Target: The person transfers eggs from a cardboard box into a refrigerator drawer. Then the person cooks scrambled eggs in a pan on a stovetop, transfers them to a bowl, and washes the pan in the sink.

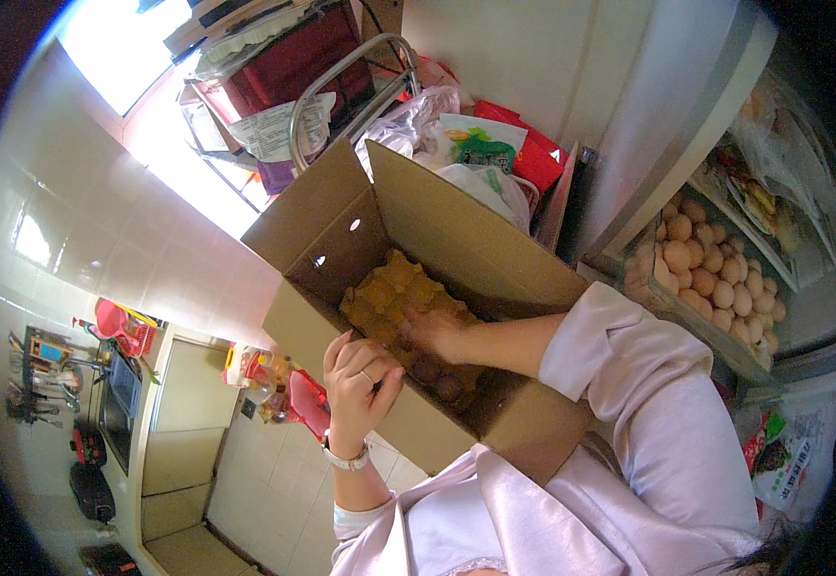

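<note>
In front of me stands an open cardboard box (pixel 447 205) with raised flaps. Inside it lies a yellowish moulded egg tray (pixel 382 288), and a few brown eggs (pixel 450 389) show in shadow at the near end. My right hand (pixel 436 333) reaches down into the box over the tray; it is blurred, and its fingertips are hard to make out. My left hand (pixel 362 381), wearing a ring and a wristwatch (pixel 346 458), hovers by the left flap. Its fingers are loosely bent with the thumb apart, and nothing shows in them.
At right, an open refrigerator holds a clear drawer (pixel 706 338) piled with eggs (pixel 724 277), below bagged food (pixel 771 194). Behind the box is a metal-framed rack (pixel 299 115) with bags. Oil bottles (pixel 267 378) stand on the floor at left, near a kitchen counter (pixel 166 381).
</note>
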Action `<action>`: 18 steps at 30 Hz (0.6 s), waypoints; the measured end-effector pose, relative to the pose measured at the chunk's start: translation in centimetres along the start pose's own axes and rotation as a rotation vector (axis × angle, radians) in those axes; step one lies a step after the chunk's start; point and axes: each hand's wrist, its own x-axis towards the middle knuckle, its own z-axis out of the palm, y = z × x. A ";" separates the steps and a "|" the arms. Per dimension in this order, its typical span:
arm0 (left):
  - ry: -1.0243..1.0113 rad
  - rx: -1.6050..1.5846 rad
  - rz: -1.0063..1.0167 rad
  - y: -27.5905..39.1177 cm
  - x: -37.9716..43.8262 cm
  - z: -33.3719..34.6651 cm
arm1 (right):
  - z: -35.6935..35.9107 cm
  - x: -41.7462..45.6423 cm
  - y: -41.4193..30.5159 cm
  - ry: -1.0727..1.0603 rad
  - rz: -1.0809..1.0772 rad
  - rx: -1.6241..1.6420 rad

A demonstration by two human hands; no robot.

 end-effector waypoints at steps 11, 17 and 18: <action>0.027 -0.012 -0.001 0.0 0.1 0.0 | 6.4 -0.2 3.5 -0.016 -0.368 -0.345; 0.034 -0.005 0.013 0.4 0.4 0.0 | 7.1 -0.1 4.4 -0.010 -0.545 -0.733; 0.039 -0.002 0.015 0.3 0.3 0.0 | 6.4 -0.1 3.9 -0.013 -0.569 -0.740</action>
